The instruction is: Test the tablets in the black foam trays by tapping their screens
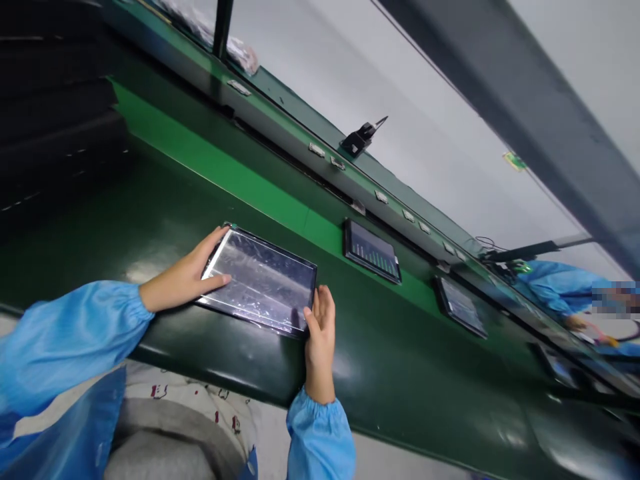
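A black-framed tablet with a glossy, film-like screen is held just over the green bench, tilted toward me; I cannot tell if its lower edge touches the surface. My left hand grips its left end, thumb lying on the screen and fingers behind the edge. On the right end, my right hand pinches the corner, with the thumb on the front. The fingertips behind the tablet are hidden. Blue sleeves cover both forearms.
Two more tablets, one nearer and one farther, rest along the back of the green bench. A black plug adapter sits on the ledge. Dark stacked items stand at left. A co-worker's blue sleeve shows at far right.
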`<state>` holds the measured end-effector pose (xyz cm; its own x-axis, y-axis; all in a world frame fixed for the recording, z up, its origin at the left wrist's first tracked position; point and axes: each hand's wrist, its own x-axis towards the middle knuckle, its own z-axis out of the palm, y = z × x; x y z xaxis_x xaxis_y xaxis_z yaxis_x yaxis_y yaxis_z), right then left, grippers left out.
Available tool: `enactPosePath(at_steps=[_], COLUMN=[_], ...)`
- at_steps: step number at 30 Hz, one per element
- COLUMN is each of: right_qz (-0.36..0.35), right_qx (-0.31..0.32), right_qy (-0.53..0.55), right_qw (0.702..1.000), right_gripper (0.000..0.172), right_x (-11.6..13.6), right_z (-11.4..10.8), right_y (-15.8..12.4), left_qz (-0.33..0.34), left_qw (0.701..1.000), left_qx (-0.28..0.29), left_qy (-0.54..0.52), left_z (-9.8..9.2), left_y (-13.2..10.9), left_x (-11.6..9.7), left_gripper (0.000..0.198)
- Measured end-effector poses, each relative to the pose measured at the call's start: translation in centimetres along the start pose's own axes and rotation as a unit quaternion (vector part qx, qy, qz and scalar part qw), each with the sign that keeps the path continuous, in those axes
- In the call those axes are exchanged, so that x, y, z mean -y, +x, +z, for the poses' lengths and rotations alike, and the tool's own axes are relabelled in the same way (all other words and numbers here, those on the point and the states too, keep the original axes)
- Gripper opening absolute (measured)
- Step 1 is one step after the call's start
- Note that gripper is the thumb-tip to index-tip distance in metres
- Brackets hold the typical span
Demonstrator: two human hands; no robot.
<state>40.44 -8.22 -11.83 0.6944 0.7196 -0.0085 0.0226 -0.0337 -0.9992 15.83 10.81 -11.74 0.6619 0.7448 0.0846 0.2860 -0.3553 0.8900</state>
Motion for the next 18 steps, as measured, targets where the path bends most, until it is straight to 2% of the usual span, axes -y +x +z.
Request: enactPosePath(at_steps=[5, 12, 18], right_qz=[-0.001, -0.003, -0.018], right_qx=[-0.021, -0.025, -0.068], right_qy=[0.005, -0.005, -0.051], right_qw=[1.0, 1.0, 0.996], right_gripper=[0.065, 0.065, 0.061], right_x=[-0.1, 0.1, -0.2], right_z=[0.4, 0.7, 0.4], right_y=[-1.2, -1.4, -2.4], left_qz=[-0.014, -0.02, -0.036], left_qw=[1.0, 1.0, 0.995], left_qx=[-0.005, -0.004, -0.027], left_qy=[-0.017, -0.006, -0.089], left_z=[0.5, 0.3, -0.1], left_y=[-1.7, -1.7, -2.4], left_x=[0.5, 0.6, 0.8], left_gripper=[0.088, 0.085, 0.071])
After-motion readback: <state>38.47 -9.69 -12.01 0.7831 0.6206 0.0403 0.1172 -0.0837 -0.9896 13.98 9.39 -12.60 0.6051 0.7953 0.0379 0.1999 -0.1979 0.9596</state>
